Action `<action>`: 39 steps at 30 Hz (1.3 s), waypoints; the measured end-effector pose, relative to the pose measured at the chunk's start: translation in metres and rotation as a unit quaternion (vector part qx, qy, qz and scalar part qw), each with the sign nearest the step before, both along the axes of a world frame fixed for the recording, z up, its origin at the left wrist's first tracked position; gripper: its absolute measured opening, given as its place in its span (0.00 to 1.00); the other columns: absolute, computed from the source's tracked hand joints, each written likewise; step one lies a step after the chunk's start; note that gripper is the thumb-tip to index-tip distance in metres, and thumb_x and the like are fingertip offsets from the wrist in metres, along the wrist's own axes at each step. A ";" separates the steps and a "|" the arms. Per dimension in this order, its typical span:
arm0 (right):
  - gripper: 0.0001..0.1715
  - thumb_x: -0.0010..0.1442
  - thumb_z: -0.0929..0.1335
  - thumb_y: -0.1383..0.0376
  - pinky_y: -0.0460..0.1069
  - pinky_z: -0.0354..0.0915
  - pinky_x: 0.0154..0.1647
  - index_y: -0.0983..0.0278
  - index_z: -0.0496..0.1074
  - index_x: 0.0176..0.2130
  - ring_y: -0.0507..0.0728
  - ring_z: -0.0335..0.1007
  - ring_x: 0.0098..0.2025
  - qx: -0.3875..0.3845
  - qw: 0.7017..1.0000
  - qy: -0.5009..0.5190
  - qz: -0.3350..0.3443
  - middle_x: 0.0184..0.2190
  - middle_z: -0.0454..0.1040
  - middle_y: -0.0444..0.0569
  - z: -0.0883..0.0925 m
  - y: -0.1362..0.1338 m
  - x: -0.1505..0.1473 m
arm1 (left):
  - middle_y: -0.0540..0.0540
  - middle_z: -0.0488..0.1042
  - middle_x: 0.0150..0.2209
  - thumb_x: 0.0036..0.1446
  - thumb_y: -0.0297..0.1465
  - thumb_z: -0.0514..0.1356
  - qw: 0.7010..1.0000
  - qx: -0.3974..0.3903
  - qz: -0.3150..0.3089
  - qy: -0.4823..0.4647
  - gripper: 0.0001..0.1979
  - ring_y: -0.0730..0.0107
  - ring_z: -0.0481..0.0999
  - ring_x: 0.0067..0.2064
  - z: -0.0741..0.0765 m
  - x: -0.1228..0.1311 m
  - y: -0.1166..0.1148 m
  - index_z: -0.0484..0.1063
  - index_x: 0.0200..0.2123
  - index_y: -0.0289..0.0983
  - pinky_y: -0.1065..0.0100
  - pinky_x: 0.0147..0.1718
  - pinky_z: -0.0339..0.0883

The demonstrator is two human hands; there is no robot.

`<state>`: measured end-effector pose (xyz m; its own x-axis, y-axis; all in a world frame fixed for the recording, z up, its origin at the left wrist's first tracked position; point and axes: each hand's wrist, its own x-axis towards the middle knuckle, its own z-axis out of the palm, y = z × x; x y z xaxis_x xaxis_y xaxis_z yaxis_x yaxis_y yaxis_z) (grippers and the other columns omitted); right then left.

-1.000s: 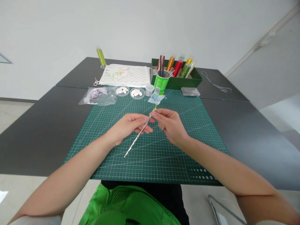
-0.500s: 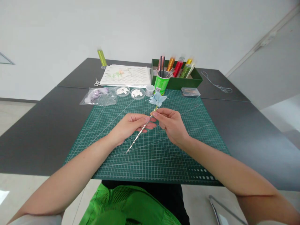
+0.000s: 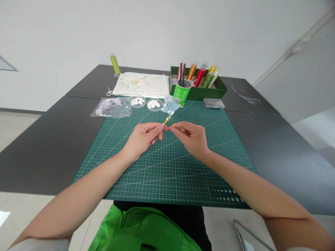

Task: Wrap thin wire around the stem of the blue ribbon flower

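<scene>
A pale blue artificial flower (image 3: 170, 105) stands above my hands, its short yellow-green stem (image 3: 166, 120) running down to my left fingers. My left hand (image 3: 146, 136) pinches that stem between thumb and forefinger. The stem's lower end does not show below the hand. Just to the right, my right hand (image 3: 191, 136) is closed in a pinch, fingertips close to the left ones. Whatever it holds is too small to make out. Both hands are above the green cutting mat (image 3: 167, 174).
Behind the flower stand a green can (image 3: 180, 94) of sticks and a dark green box (image 3: 204, 93) with thread spools. Dishes of white pieces (image 3: 138, 101), a plastic bag (image 3: 111, 107), white sheets (image 3: 151, 89), scissors (image 3: 109, 91) and a clear case (image 3: 214, 103) lie around.
The flower has shifted slightly left and down. My right fingers have come off the stem and moved slightly apart from it. The long silvery lower stem has gone from sight.
</scene>
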<state>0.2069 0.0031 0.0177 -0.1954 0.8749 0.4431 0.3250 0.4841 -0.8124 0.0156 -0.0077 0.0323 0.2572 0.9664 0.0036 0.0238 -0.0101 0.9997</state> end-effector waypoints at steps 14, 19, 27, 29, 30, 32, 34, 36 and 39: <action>0.06 0.61 0.73 0.64 0.46 0.48 0.19 0.61 0.82 0.32 0.46 0.47 0.18 0.067 0.992 -0.080 0.075 0.15 0.57 0.37 0.070 -0.022 0.031 | 0.47 0.81 0.28 0.61 0.37 0.62 0.988 -0.053 -0.086 0.115 0.11 0.79 0.61 0.19 0.001 -0.005 0.003 0.72 0.40 0.35 0.76 0.18 0.55; 0.05 0.59 0.75 0.64 0.47 0.48 0.20 0.61 0.82 0.30 0.46 0.45 0.19 0.050 0.998 -0.032 0.028 0.15 0.54 0.37 0.075 -0.023 0.030 | 0.50 0.81 0.27 0.62 0.38 0.61 0.960 -0.079 -0.208 0.172 0.09 0.76 0.65 0.21 -0.006 0.002 -0.007 0.73 0.38 0.38 0.75 0.19 0.57; 0.08 0.60 0.73 0.64 0.45 0.49 0.20 0.64 0.83 0.32 0.46 0.49 0.19 0.109 0.991 -0.077 -0.029 0.15 0.63 0.39 0.042 0.005 0.022 | 0.49 0.82 0.28 0.62 0.36 0.61 0.924 -0.120 -0.323 0.165 0.08 0.76 0.66 0.22 -0.007 0.007 -0.018 0.75 0.37 0.37 0.76 0.20 0.57; 0.10 0.61 0.72 0.63 0.45 0.49 0.21 0.65 0.83 0.33 0.46 0.49 0.19 0.108 0.990 -0.090 -0.034 0.15 0.63 0.39 0.035 0.012 0.023 | 0.48 0.82 0.28 0.62 0.35 0.61 0.923 -0.127 -0.328 0.153 0.08 0.76 0.67 0.23 -0.005 0.007 -0.019 0.75 0.37 0.37 0.76 0.19 0.57; 0.10 0.61 0.72 0.63 0.45 0.49 0.21 0.65 0.84 0.33 0.46 0.49 0.19 0.105 0.989 -0.096 -0.035 0.15 0.64 0.39 0.031 0.015 0.024 | 0.48 0.82 0.28 0.62 0.35 0.61 0.923 -0.129 -0.330 0.148 0.08 0.77 0.67 0.22 -0.005 0.007 -0.019 0.75 0.36 0.37 0.76 0.19 0.57; 0.11 0.61 0.72 0.62 0.45 0.50 0.22 0.65 0.84 0.33 0.46 0.49 0.19 0.092 0.989 -0.109 -0.035 0.16 0.65 0.39 0.024 0.021 0.026 | 0.48 0.81 0.28 0.61 0.34 0.62 0.924 -0.131 -0.332 0.140 0.07 0.77 0.66 0.22 -0.003 0.007 -0.020 0.74 0.36 0.36 0.76 0.19 0.56; 0.12 0.62 0.71 0.60 0.46 0.51 0.23 0.65 0.84 0.34 0.47 0.51 0.19 0.076 0.989 -0.120 -0.033 0.16 0.66 0.40 0.017 0.027 0.027 | 0.48 0.82 0.28 0.61 0.34 0.62 0.925 -0.128 -0.330 0.136 0.06 0.77 0.65 0.22 -0.002 0.007 -0.020 0.74 0.35 0.36 0.76 0.19 0.56; 0.13 0.62 0.71 0.60 0.46 0.52 0.25 0.65 0.84 0.35 0.47 0.53 0.20 0.058 0.988 -0.137 -0.027 0.17 0.68 0.41 0.010 0.032 0.029 | 0.48 0.82 0.29 0.61 0.34 0.61 0.927 -0.121 -0.326 0.139 0.07 0.78 0.64 0.21 0.000 0.006 -0.020 0.73 0.34 0.37 0.76 0.18 0.56; 0.14 0.62 0.70 0.59 0.46 0.53 0.26 0.65 0.84 0.35 0.48 0.56 0.20 0.019 0.983 -0.181 -0.021 0.17 0.68 0.41 -0.001 0.039 0.031 | 0.48 0.83 0.30 0.61 0.35 0.62 0.933 -0.106 -0.313 0.146 0.07 0.79 0.64 0.20 0.005 0.003 -0.019 0.73 0.35 0.37 0.76 0.18 0.56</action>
